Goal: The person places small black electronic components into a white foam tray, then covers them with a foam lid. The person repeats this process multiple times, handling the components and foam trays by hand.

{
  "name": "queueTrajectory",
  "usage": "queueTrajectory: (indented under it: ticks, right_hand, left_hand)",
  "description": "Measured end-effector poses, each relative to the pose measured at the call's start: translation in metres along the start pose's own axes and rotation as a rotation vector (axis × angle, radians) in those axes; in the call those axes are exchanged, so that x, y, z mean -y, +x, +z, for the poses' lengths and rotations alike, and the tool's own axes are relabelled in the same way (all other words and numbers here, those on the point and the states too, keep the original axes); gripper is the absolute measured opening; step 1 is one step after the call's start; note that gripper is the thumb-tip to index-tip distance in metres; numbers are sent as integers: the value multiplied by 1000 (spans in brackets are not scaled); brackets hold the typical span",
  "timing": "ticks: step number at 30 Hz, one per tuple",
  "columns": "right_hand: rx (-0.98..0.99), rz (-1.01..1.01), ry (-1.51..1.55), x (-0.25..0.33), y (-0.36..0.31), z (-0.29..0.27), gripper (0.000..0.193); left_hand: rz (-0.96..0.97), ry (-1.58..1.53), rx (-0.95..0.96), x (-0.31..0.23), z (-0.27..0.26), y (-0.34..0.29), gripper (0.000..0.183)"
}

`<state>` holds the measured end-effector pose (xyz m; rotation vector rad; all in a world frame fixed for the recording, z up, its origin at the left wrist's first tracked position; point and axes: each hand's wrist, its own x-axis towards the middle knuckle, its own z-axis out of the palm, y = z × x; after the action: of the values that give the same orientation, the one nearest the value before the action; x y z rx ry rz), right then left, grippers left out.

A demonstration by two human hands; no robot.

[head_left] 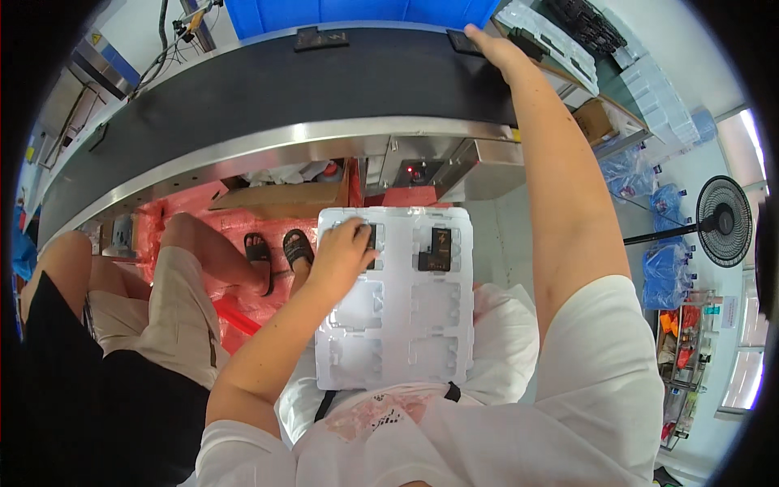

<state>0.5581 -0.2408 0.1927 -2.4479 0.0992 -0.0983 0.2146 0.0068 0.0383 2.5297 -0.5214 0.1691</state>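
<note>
A white plastic tray [398, 341] with moulded pockets lies on my lap. In its upper left pocket is a black battery [372, 246], partly covered by my left hand [342, 253], whose bent fingers are closed on it. The upper right pocket holds another black, L-shaped battery [436, 249] with a lightning mark. Far ahead, my outstretched right hand [492, 50] is over the right end of the dark conveyor belt [324, 81]. Its fingers are at a black battery [462, 43] there, covering that battery's right end; some fingers are hidden.
More black batteries [321, 39] lie on the belt's far side, before a blue bin [357, 12]. A metal rail [324, 132] edges the belt. At right are stacked trays [661, 97] and a black fan [720, 221]. A person [122, 365] sits close on my left.
</note>
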Motion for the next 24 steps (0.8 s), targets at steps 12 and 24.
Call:
queueTrajectory:
  ticks: [12, 24]
  right_hand:
    - [-361, -290, 804, 4, -98, -48, 25]
    - [645, 57, 500, -84, -361, -4, 32]
  left_hand:
    - [468, -40, -645, -49, -97, 111, 13]
    - [145, 507, 87, -62, -124, 285, 34]
